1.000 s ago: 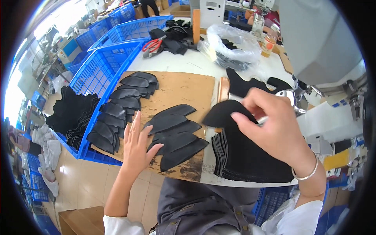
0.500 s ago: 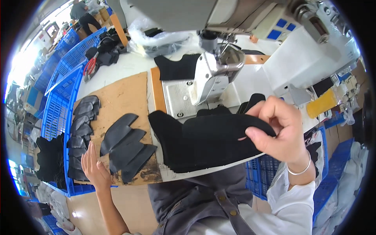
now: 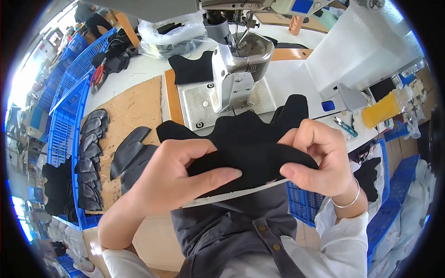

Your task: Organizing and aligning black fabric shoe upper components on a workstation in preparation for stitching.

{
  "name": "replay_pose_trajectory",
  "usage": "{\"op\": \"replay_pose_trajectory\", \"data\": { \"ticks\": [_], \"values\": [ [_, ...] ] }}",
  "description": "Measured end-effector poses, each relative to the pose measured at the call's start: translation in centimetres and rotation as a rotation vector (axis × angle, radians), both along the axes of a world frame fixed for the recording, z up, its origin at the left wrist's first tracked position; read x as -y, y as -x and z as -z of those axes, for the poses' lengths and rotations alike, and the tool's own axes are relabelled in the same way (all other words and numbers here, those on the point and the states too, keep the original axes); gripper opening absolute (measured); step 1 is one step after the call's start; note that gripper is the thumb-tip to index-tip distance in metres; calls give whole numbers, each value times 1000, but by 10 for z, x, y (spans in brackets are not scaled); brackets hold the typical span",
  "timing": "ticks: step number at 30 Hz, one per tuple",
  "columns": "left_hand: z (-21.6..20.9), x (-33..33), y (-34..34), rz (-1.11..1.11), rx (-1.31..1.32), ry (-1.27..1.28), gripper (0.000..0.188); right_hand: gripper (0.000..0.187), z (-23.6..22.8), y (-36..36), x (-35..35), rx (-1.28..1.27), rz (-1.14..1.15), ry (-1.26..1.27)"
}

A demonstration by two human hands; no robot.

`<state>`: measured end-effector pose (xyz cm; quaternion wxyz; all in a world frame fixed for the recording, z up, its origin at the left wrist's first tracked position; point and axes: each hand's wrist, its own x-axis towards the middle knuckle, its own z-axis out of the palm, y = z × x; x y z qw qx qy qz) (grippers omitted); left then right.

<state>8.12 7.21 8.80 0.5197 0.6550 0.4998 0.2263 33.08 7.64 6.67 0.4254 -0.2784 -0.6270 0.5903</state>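
Observation:
A black fabric piece point(image 3: 241, 131) with a notched outline spans the near edge of the table, its near side curled upward. My left hand point(image 3: 178, 173) grips its left part, thumb on top and fingers behind. On the right end of the curled edge, my right hand point(image 3: 320, 157) pinches the cloth between thumb and bent fingers. Just beyond stands the sewing machine point(image 3: 241, 65) with its metal post and bed. To the left, fanned dark leather pieces point(image 3: 134, 157) lie on a brown cardboard sheet point(image 3: 123, 104), partly hidden by my left arm.
A row of overlapping dark leather pieces point(image 3: 90, 157) lines the cardboard's left side. Blue plastic crates point(image 3: 67, 134) stand beyond it. Red-handled scissors point(image 3: 98, 74) rest at the back left. At right are small snips point(image 3: 346, 126) and a yellow thread cone point(image 3: 382, 114). A person point(image 3: 90, 18) stands far left.
My left hand has come from beside the leather pieces onto the black fabric and gripped it. The fabric has turned, its notched side now showing toward the machine. The view has shifted slightly.

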Motion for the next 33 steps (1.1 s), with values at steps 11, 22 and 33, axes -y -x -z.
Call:
{"op": "replay_pose_trajectory", "data": {
  "ticks": [11, 22, 33],
  "values": [
    [25, -4, -9, 100, -328, -348, 37, 38, 16, -4, 3, 583, 232, -362],
    [31, -2, -12, 87, -379, -455, 40, 38, 20, -7, 1, 640, 234, -351],
    [33, -3, -13, 97, -374, -501, 40, 37, 23, -9, 2, 614, 247, -413]
  ]
}}
